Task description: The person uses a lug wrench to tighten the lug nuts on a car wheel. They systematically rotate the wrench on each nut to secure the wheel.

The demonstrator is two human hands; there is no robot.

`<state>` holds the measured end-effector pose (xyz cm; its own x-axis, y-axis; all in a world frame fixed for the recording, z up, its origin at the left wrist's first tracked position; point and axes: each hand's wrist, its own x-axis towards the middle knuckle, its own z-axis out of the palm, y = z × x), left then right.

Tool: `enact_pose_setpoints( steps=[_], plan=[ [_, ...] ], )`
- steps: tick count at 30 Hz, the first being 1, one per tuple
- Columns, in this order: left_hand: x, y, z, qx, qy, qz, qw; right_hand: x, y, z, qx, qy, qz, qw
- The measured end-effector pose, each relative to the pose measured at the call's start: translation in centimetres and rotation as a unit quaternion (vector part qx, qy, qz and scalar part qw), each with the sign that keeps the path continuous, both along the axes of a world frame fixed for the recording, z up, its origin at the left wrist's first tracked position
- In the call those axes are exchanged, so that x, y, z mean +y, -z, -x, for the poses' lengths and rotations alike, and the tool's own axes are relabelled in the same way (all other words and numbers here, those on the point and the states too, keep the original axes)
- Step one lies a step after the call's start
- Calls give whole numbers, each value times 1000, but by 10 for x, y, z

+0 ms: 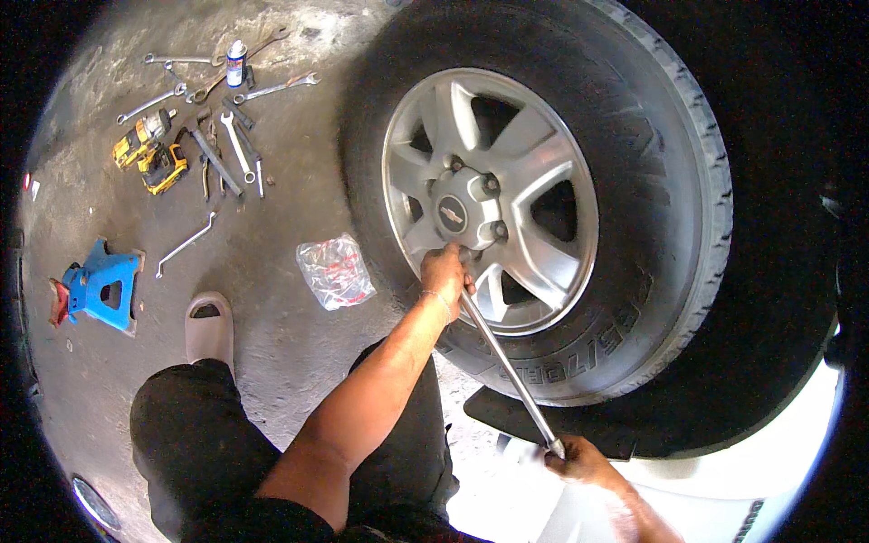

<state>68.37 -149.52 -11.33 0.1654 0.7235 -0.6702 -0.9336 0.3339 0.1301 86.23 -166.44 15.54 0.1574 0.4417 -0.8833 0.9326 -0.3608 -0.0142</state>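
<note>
A large black tyre (661, 190) on a silver spoked wheel (548, 172) stands in front of me. Around the centre cap (451, 214) are several lug nuts (491, 185). My left hand (442, 274) is closed around the head of a long steel breaker bar (509, 364), against the lower part of the hub; the fingers hide how it sits on the nut. From there the bar slopes down to the right. At its lower end my right hand (584, 463) is wrapped round the grip.
Wrenches (237, 145), a hammer (215, 161), a yellow impact wrench (145, 140) and a spray can (236, 65) lie or stand on the floor at left. Nearer are a blue jack stand (107, 285) and a clear plastic bag (335, 271). White bodywork (769, 475) curves below the tyre.
</note>
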Motion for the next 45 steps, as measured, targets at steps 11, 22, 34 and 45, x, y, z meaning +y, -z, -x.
enact_pose_setpoints(
  steps=[11, 22, 34, 45],
  plan=[
    [8, 3, 17, -203, 19, 48, 978, -3, 29, 29, -112, -238, -178, 948],
    [5, -4, 14, -114, -5, 73, 991, -21, 60, -14, -49, -199, -153, 967],
    [3, -10, 17, -11, 16, 58, 998, -39, 111, -33, 3, -183, -225, 957],
    [-1, -8, 13, 59, 16, 28, 998, -54, 175, -56, 62, -224, -333, 914]
  ],
)
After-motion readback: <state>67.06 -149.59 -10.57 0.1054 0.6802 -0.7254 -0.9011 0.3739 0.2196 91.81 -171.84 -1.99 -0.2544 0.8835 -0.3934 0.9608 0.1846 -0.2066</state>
